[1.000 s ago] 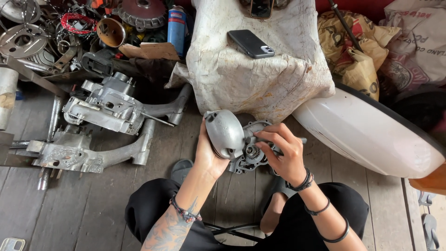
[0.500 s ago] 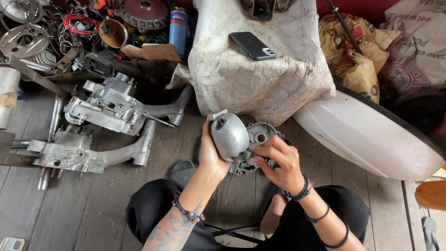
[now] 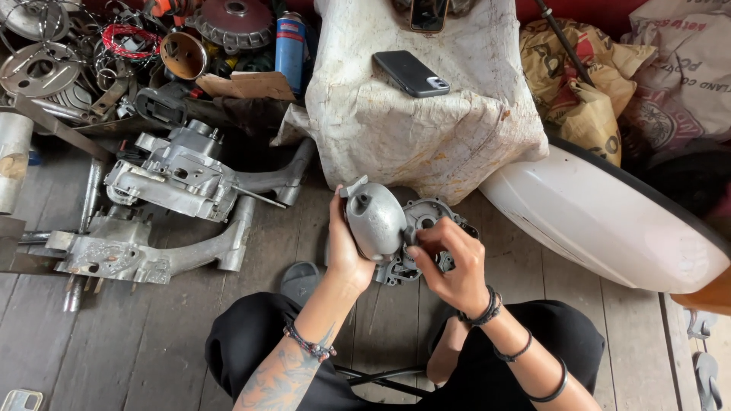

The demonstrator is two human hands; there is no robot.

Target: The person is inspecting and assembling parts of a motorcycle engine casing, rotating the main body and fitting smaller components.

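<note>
Head view: left hand (image 3: 346, 255) wrapped round a rounded grey metal cover (image 3: 375, 221), right hand (image 3: 449, 266) pinching the dark casing (image 3: 426, 228) behind it, above the lap. Probably stiff, heavy, smooth; best held by rims. Nearby: 2 engine cases (image 3: 167, 179), phone (image 3: 411, 74) on sack (image 3: 419, 129), white panel (image 3: 601, 221).

A dark phone (image 3: 412, 74) lies screen-down on the white cloth-covered mound (image 3: 426, 129). Left of the mound stands a blue labelled spray can (image 3: 289, 42). Right of it slump tan printed sacks (image 3: 586, 91).
</note>
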